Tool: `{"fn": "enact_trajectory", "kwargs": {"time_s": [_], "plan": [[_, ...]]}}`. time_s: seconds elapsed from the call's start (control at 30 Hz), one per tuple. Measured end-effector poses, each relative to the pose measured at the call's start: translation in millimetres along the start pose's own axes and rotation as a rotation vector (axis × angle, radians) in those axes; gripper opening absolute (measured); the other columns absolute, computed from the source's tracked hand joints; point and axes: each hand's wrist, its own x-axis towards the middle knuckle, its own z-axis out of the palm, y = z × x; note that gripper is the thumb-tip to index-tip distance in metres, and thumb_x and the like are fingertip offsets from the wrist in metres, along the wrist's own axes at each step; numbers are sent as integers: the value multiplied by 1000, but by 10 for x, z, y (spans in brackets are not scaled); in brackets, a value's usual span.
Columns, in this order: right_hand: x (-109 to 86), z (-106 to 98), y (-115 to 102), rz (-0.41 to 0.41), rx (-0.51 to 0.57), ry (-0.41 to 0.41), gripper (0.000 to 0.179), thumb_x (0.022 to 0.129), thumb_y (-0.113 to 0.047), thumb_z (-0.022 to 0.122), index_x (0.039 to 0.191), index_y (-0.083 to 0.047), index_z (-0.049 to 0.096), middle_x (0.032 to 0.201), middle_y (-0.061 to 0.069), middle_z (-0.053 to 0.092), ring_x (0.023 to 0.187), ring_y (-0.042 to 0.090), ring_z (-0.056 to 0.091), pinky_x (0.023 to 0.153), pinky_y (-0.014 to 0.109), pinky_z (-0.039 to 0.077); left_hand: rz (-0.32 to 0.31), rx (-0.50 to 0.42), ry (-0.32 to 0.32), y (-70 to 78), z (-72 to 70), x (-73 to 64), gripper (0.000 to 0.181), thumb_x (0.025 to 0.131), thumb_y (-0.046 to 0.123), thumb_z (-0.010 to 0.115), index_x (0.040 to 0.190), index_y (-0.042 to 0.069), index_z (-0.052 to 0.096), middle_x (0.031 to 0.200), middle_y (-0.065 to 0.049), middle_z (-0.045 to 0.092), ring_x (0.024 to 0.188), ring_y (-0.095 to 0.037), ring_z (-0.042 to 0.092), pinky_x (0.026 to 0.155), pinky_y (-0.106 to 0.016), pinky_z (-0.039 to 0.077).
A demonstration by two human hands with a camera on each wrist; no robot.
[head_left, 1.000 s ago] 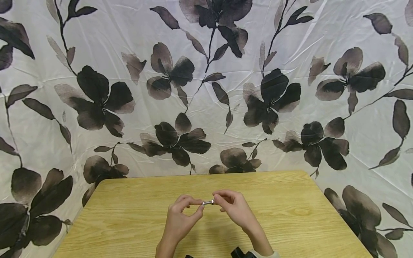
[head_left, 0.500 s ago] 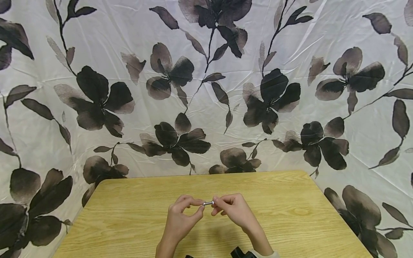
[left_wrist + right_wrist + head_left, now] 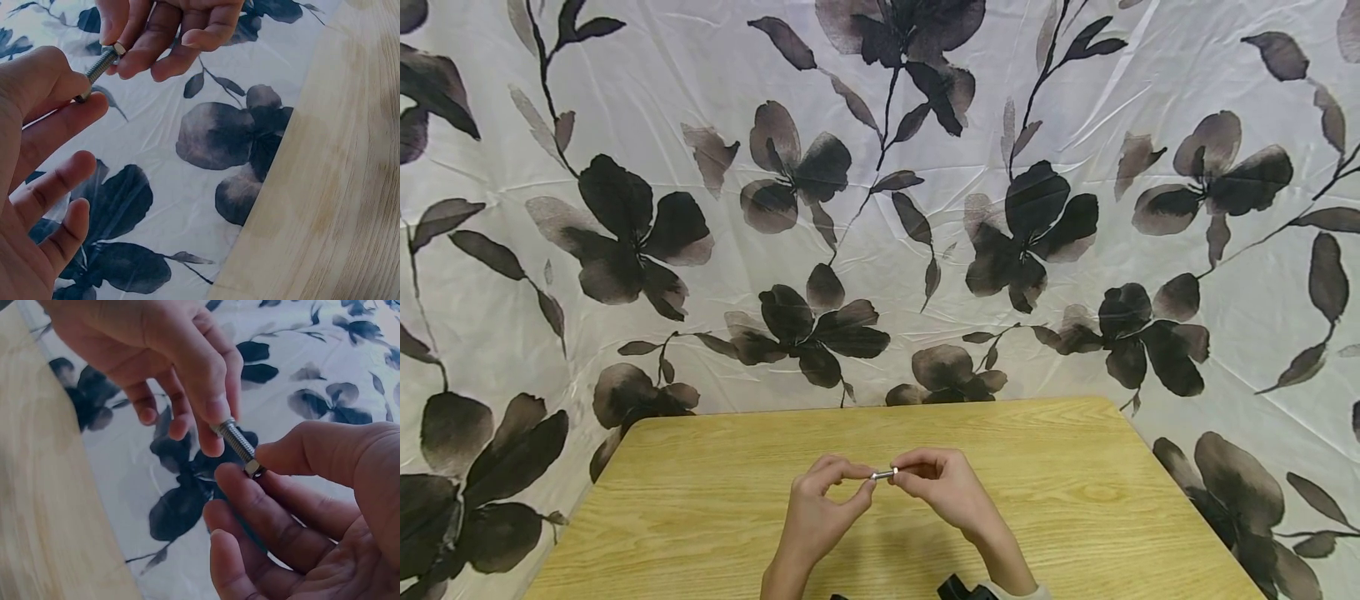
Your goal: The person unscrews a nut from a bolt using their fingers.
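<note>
A small silver bolt (image 3: 884,475) is held level between the two hands above the table; its threaded shank (image 3: 238,440) shows in the right wrist view. My left hand (image 3: 822,508) pinches one end of it between thumb and index finger, which mostly cover that end. On the other end sits a hex nut (image 3: 253,467), and the thumb and a finger of my right hand (image 3: 951,493) pinch it. The nut (image 3: 118,48) also shows at the right fingertips in the left wrist view. The other fingers of both hands are loosely bent.
Beneath the hands lies a light wood-grain table (image 3: 700,500) with rounded far corners. A white cloth (image 3: 917,250) with dark flowers hangs behind it and along both sides. A black device (image 3: 958,587) is by the right wrist.
The right thumb and fingers have shifted around the nut, with the index finger moving up and the thumb down. The left hand has kept its hold on the bolt and stayed still.
</note>
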Motion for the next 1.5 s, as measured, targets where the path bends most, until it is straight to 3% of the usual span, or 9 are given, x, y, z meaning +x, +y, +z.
{"fn": "enact_trajectory", "kwargs": {"time_s": [0.2, 0.47, 0.73, 0.87, 1.13, 1.3, 1.5], "plan": [[6, -1, 19, -27, -43, 11, 22, 95, -16, 74, 113, -4, 76, 111, 14, 75, 91, 18, 71, 80, 32, 59, -38, -9, -23, -2, -20, 4, 30, 78, 0, 85, 91, 26, 78, 87, 9, 76, 80, -5, 66, 73, -27, 53], [14, -9, 43, -78, -80, 9, 19, 95, -13, 73, 113, -8, 76, 111, 13, 75, 102, 28, 71, 78, 31, 60, -115, -52, -43, 3, -36, 0, 25, 82, 4, 84, 89, 27, 77, 88, 7, 77, 82, -7, 69, 76, -29, 54], [19, -6, 49, -133, -106, 17, 17, 94, -10, 73, 111, -7, 77, 110, 13, 75, 95, 16, 70, 77, 28, 59, -204, -140, -47, 8, -49, -15, 22, 85, 5, 83, 90, 26, 77, 90, 3, 76, 87, -10, 72, 83, -33, 60], [15, -19, 42, -184, -108, 33, 17, 94, -9, 73, 110, -4, 76, 108, 15, 75, 90, 13, 70, 76, 28, 59, -243, -127, -25, 2, -67, -11, 22, 85, 7, 83, 89, 28, 77, 90, 7, 77, 87, -8, 71, 82, -30, 58], [3, -67, 71, -166, -129, 53, 20, 96, -15, 73, 113, -6, 76, 110, 15, 75, 96, 19, 72, 80, 28, 59, -198, -67, -39, -10, -75, -11, 26, 83, 6, 84, 89, 30, 77, 89, 6, 77, 84, -5, 68, 79, -28, 53], [-13, -117, 120, -150, -166, 86, 20, 96, -17, 74, 113, -8, 77, 109, 13, 76, 94, 12, 72, 80, 27, 59, -157, -47, -26, -41, -63, -11, 27, 80, 3, 85, 88, 28, 78, 87, 2, 78, 81, -5, 67, 75, -29, 52], [10, -143, 211, -143, -204, 92, 18, 95, -20, 76, 109, -9, 78, 105, 10, 77, 92, 13, 73, 77, 27, 59, -182, -50, -59, -94, -32, -42, 25, 81, 5, 85, 87, 27, 78, 88, 7, 78, 82, -7, 69, 74, -32, 53]]}}
